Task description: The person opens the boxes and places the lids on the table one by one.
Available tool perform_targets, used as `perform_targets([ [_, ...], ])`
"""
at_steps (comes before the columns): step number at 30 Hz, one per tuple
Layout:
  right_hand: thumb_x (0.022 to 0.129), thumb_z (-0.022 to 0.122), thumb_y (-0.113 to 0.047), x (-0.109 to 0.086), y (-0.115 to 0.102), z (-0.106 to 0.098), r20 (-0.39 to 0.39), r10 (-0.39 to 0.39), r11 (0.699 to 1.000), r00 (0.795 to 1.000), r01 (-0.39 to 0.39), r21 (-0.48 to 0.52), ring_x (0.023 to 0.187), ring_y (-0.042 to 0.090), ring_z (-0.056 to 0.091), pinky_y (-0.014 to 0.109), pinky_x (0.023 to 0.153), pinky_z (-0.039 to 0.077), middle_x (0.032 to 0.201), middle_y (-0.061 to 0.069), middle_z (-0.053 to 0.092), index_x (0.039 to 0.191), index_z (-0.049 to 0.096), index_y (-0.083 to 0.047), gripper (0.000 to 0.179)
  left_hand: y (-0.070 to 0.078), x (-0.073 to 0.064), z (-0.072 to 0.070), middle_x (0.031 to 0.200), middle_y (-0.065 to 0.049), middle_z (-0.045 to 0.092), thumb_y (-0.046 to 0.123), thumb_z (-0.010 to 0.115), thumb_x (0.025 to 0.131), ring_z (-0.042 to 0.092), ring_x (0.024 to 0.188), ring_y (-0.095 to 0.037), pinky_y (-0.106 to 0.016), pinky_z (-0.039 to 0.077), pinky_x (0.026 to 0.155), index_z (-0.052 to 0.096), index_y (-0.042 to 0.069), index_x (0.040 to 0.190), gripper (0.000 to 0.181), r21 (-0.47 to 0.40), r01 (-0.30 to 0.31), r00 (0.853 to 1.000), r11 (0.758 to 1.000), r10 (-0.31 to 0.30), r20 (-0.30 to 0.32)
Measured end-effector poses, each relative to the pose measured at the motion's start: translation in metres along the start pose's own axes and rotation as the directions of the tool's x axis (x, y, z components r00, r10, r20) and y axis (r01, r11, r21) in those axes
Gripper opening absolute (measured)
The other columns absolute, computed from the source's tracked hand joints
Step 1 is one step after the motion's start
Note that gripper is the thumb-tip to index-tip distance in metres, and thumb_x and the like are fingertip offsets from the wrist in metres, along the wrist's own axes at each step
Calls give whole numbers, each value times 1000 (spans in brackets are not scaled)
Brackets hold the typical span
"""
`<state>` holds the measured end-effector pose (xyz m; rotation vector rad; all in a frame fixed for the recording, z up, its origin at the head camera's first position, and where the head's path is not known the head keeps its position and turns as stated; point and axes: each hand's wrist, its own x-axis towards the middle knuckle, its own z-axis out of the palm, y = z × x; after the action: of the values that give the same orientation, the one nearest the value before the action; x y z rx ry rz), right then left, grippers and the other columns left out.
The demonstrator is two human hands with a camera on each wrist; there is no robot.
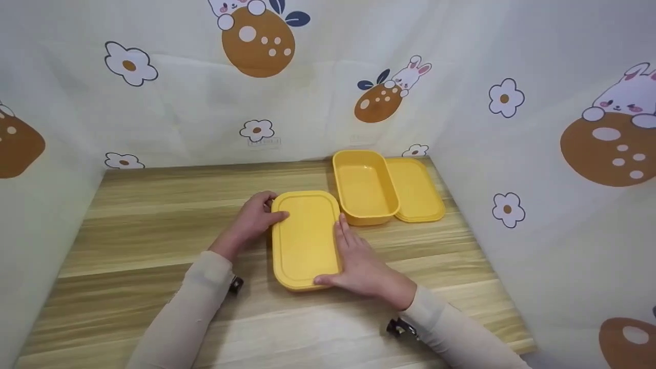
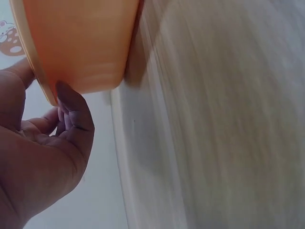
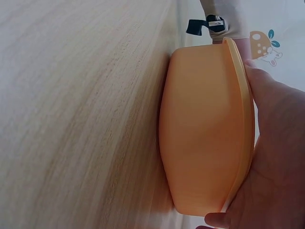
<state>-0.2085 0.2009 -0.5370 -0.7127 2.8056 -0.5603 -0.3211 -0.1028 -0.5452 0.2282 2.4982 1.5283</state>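
Note:
A yellow rectangular food container stands on the table with a yellow lid over its top. My left hand pinches the lid's rim at the far left corner, thumb on top and fingertips beneath the edge, as the left wrist view also shows. Along the right side lies my right hand, its fingers straight against the lid's edge and its thumb over the near right corner. In the right wrist view the container's side wall is visible below the lid; its contents are hidden.
A second yellow container, without a lid, stands just behind and to the right. Beside it a loose yellow lid lies near the table's right edge. Patterned cloth hangs behind and on both sides of the wooden table.

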Motion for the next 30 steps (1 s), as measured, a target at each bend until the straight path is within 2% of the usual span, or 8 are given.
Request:
perform_targets([
  [3, 85, 57, -97, 0, 0, 0, 2, 1, 1000, 1000, 0, -1, 169, 38, 1, 57, 134, 15, 182, 20, -16, 174, -3, 2, 147, 0, 1, -2, 125, -15, 62, 32, 80, 102, 59, 112, -28, -37, 53, 93, 60, 0, 148, 59, 26, 8, 1000, 1000, -8, -4],
  [8, 85, 56, -98, 0, 2, 1, -3, 0, 1000, 1000, 0, -11, 169, 38, 2, 56, 134, 16, 181, 20, -16, 174, -4, 2, 147, 7, 8, -2, 130, -15, 64, 37, 81, 102, 61, 113, -30, -42, 56, 98, 62, 2, 149, 62, 16, 1, 1000, 1000, -2, 25],
  [16, 85, 57, -98, 0, 2, 2, 3, 0, 1000, 1000, 0, -1, 169, 37, 1, 57, 134, 15, 182, 21, -16, 174, -4, 3, 147, 7, 17, 4, 130, -19, 59, 33, 85, 100, 57, 114, -31, -46, 52, 105, 67, -2, 141, 56, 162, -98, 995, 982, 97, 12],
  [21, 86, 60, -95, 0, 2, 1, 9, 5, 1000, 1000, -5, -1, 169, 37, -1, 59, 134, 16, 181, 20, -18, 174, -5, 2, 146, 8, 16, 6, 132, -19, 56, 33, 83, 102, 57, 117, -32, -49, 50, 109, 63, -3, 144, 59, 189, -104, 995, 976, 104, 13],
  [25, 86, 62, -93, 0, 2, 0, 0, 11, 1000, 1000, -11, 1, 169, 37, 0, 59, 134, 18, 182, 20, -17, 174, -4, 2, 146, 10, 14, 6, 133, -20, 56, 38, 81, 103, 57, 118, -32, -49, 51, 110, 61, -3, 149, 65, 208, -76, 997, 975, 77, 5],
  [30, 85, 60, -96, 0, 0, 0, 2, 15, 1000, 1000, -15, 1, 169, 35, 0, 56, 135, 15, 182, 19, -16, 174, -5, 2, 147, 15, 2, 1, 129, -20, 63, 36, 82, 100, 63, 112, -31, -45, 56, 101, 61, -5, 147, 66, 155, 19, 1000, 988, -20, 2],
])
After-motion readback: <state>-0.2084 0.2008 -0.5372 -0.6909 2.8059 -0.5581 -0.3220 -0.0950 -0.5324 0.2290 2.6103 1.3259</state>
